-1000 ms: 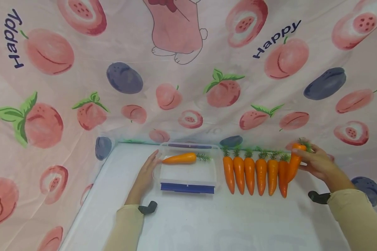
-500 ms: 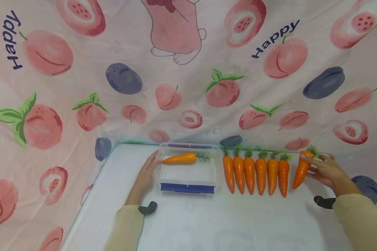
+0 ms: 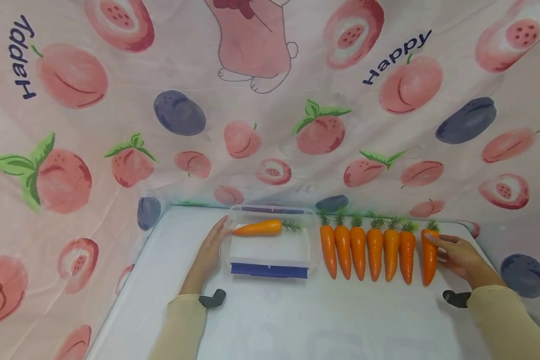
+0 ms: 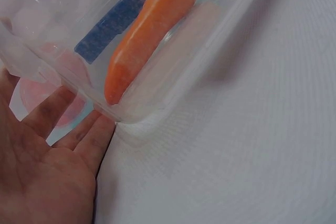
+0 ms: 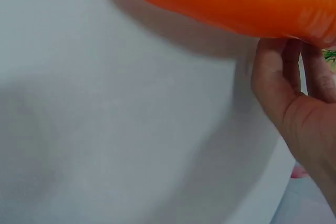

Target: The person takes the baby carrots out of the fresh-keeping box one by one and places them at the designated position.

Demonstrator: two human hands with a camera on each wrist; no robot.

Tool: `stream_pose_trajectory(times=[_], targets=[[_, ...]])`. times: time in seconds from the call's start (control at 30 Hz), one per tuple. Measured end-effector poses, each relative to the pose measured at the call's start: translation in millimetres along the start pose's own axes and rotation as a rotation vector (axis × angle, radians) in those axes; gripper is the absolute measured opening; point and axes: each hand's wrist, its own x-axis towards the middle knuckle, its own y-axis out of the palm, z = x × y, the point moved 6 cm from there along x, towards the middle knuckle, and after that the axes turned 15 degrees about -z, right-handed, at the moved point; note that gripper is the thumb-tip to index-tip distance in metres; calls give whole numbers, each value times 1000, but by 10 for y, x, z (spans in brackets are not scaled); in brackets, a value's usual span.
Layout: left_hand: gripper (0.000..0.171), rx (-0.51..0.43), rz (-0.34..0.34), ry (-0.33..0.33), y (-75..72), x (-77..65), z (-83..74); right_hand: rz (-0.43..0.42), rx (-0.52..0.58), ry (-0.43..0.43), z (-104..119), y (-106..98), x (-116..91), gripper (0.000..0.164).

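Note:
At the right end of the row, my right hand (image 3: 463,256) grips the top of an orange toy carrot (image 3: 429,265) with a green tuft, its tip pointing toward me. In the right wrist view, fingertips meet the side of this carrot (image 5: 220,1), which casts a shadow on the table. My left hand (image 3: 208,252) rests against the left side of a clear plastic box (image 3: 269,271) with blue latches. Extended fingers of the left hand (image 4: 60,161) touch the box wall in the left wrist view. Inside the box lies one carrot (image 3: 257,228), sideways, tuft to the right.
Several carrots (image 3: 375,255) stand side by side in a row between the box and my right hand, tufts toward the back. A peach-and-rabbit patterned cloth (image 3: 261,125) hangs behind the white table (image 3: 319,315).
My right hand moved the carrot right, away from its neighbour, then brought it back slightly left and straightened it beside the row, a small gap apart. My left hand has stayed at the box.

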Motion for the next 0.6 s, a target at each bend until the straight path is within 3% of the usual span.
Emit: stream_pose_trajectory(times=[0.33, 0.6], targets=[[46, -14, 5, 8, 21, -4, -8, -27, -129, -16, -89, 66, 64, 111], [47, 16, 4, 12, -6, -9, -21, -74, -114, 59, -59, 132, 29, 110]])
